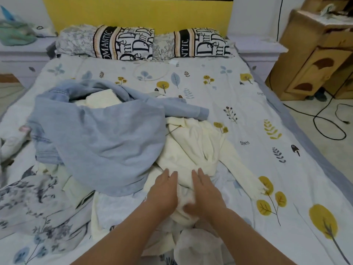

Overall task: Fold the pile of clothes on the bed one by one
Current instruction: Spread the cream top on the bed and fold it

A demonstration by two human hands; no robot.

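- Head view: the pile of clothes lies on the near half of the bed with the leaf-printed pale sheet (238,96). A crumpled light blue denim-like garment (99,134) covers its left part, and a soft cream-white knitted top (193,146) lies bunched just right of it, one long sleeve trailing toward the right edge of the pile.
- The left hand (164,190) rests on the near hem of the cream top with its fingers straight and together, flat on the cloth, gripping nothing.
- The right hand (205,196) lies just beside it, fingers stretched forward over the same cream fabric; its thumb side is blurred, so I cannot tell whether it pinches a fold.
- Step in hand, as I judge it: choosing the cream top as the garment to fold and starting to gather it.
- The next move calls for drawing it free of the blue garment, whose edge overlaps it, then spreading it flat on the bare sheet to the right.
- Two lettered black-and-white pillows (124,43) sit at the headboard, well apart from the pile.
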